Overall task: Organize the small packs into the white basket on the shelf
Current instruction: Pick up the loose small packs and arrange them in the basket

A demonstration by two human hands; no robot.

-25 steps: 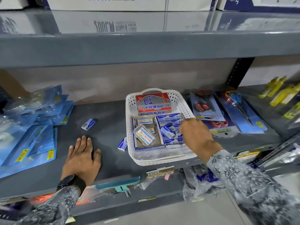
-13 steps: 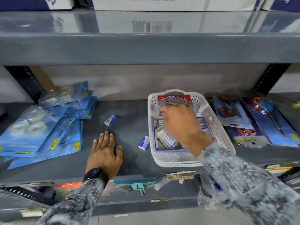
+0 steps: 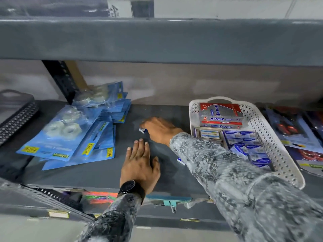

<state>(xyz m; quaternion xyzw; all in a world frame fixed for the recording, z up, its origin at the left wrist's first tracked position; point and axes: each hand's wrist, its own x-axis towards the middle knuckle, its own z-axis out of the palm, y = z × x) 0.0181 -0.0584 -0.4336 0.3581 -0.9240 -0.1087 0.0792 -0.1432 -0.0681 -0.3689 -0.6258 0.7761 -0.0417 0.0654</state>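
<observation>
The white basket (image 3: 270,139) stands on the grey shelf at the right. It holds a red and silver box (image 3: 221,114) at the back and several small blue packs (image 3: 244,143) in front. My right hand (image 3: 161,131) reaches left across the shelf, fingers curled on a small blue and white pack (image 3: 143,130) lying well left of the basket. My left hand (image 3: 140,165) lies flat on the shelf, palm down, fingers apart, a black watch at the wrist. A second small pack (image 3: 180,161) peeks out from under my right forearm, beside the basket.
Blue blister packs of tape (image 3: 70,135) are piled at the left. A dark mesh basket (image 3: 15,117) sits at the far left, scissors packs (image 3: 288,130) to the right of the white basket. The upper shelf's edge (image 3: 157,41) hangs low overhead.
My right hand left the basket and swung left across the shelf onto the loose small pack. The view shifted left; my left hand stayed flat on the shelf.
</observation>
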